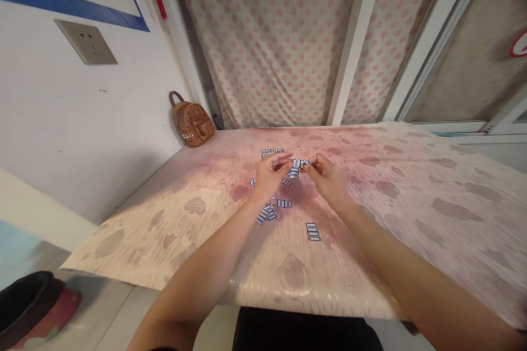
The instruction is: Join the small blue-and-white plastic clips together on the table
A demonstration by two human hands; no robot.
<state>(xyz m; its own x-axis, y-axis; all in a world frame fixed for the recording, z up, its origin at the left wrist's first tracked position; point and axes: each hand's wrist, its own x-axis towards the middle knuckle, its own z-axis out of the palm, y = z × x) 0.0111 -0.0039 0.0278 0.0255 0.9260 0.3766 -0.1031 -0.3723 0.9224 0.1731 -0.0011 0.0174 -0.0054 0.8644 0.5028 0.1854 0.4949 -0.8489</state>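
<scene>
Over the middle of the table, my left hand [272, 171] and my right hand [326, 176] face each other. Between them is a small white sticker strip with blue-edged panels [300, 164]. My right thumb and index finger pinch its right end; the left thumb and fingers close at its left end, their exact contact too small to make out. Just below lies another strip [293, 173]. More such strips lie on the table: a pair beyond the left hand [272, 151], a cluster nearer me [267, 213], one beside that cluster [284, 204], and a separate one [313, 232].
A patterned, glossy cloth covers the table [197, 247]. At its far left corner a small brown backpack [193, 123] leans against the wall. Behind the table hang dotted curtains [280, 44] in a white frame. A dark-rimmed bin [41, 307] stands on the floor at left.
</scene>
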